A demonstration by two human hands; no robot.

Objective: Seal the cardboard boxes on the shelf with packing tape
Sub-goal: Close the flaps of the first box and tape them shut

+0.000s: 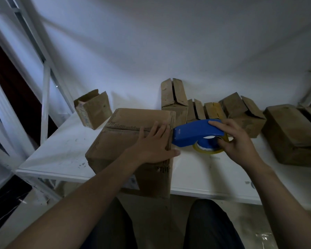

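Two hands work at one large brown cardboard box [126, 137], and everything here is placed from that box. The fingers [159, 129] of the left hand [153, 143] lie straight and a little spread, flat on the top of the box near its right edge. The thumb reaches over that edge. They seem to press the flaps down.

The fingers [218, 125] of the right hand [238, 141] are curled over the back of a blue plastic tape dispenser [190, 134], and the thumb comes from below, beside the yellowish roll of clear tape [207, 151]. This hand is just to the right of the box. The nose of the dispenser is at the box's upper right edge, very close to the left fingertips. I cannot tell whether it touches the cardboard.

The seam [122, 128] between the flaps runs across the top from the right edge to the left edge. The dispenser points along this same line, so I judge the coming move to be a pull leftward over the seam. The left hand lies on this path and probably must give way.

The box stands on a white shelf board [61, 151] and hangs a little over its front edge. Behind the box to the left is a small open cardboard box [93, 112]. Behind its right corner stands a tall narrow cardboard box [174, 97]. Further right of the box is a row of smaller brown boxes [241, 112] with flaps not closed, and at the far right a wide dark cardboard box [291, 135].
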